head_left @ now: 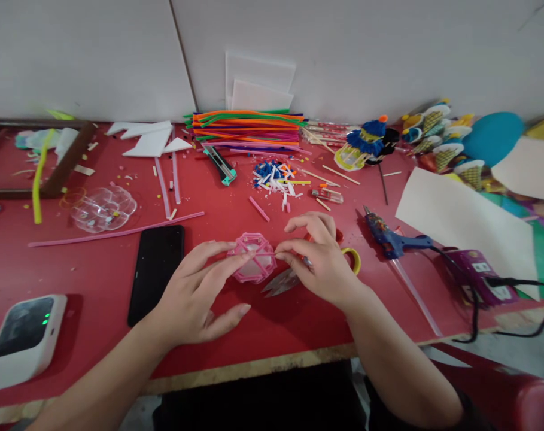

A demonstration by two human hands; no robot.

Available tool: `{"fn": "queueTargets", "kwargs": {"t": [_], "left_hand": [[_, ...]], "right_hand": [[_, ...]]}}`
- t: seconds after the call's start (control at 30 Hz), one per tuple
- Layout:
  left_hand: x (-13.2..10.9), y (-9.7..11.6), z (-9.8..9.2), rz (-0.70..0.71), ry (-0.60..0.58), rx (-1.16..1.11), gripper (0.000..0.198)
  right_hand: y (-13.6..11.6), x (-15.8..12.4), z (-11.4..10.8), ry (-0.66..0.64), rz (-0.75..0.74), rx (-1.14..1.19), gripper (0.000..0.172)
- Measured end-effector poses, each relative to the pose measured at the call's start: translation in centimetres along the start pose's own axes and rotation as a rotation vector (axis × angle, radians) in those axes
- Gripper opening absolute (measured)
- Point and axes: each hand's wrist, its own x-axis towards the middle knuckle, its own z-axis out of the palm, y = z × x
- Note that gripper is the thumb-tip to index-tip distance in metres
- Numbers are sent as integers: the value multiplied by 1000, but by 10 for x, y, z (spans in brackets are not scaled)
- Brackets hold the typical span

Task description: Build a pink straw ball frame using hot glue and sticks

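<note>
A small pink eight-sided frame (252, 276), made of short pipe cleaner pieces with crossing strips over a pale round middle, lies on the red table. My left hand (197, 290) rests its outstretched fingertips on the frame's left side and top, with the thumb spread away. At the right edge, my right hand (319, 257) pinches the end of a thin pink pipe cleaner piece (270, 254) between thumb and index finger. Beneath my right hand lie scissors (283, 282), blades toward the frame and the yellow-rimmed handle (353, 260) partly hidden.
A black phone (156, 272) and a white device (27, 338) lie left. Behind are a cutter (220, 164), colored pipe cleaners (249, 129) and scraps (276, 178). Rightward sit a blue glue gun (388, 238), its cable, and a purple box (476, 275). The table's front edge (254, 374) is near.
</note>
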Motion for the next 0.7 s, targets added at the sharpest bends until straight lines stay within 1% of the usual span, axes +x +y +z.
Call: {"fn": "queueTargets", "kwargs": {"t": [0.2, 0.4, 0.57, 0.7], "left_hand": [[0, 0, -1, 9, -1, 19, 58], [0, 0, -2, 1, -8, 21, 59], [1, 0, -1, -35, -8, -40, 64], [1, 1, -1, -52, -20, -76, 65]], "right_hand": [[0, 0, -1, -16, 20, 12, 14], [1, 0, -3, 63, 28, 36, 14], [-2, -1, -5, 14, -38, 52, 33], [-3, -2, -4, 45, -54, 48, 31]]}}
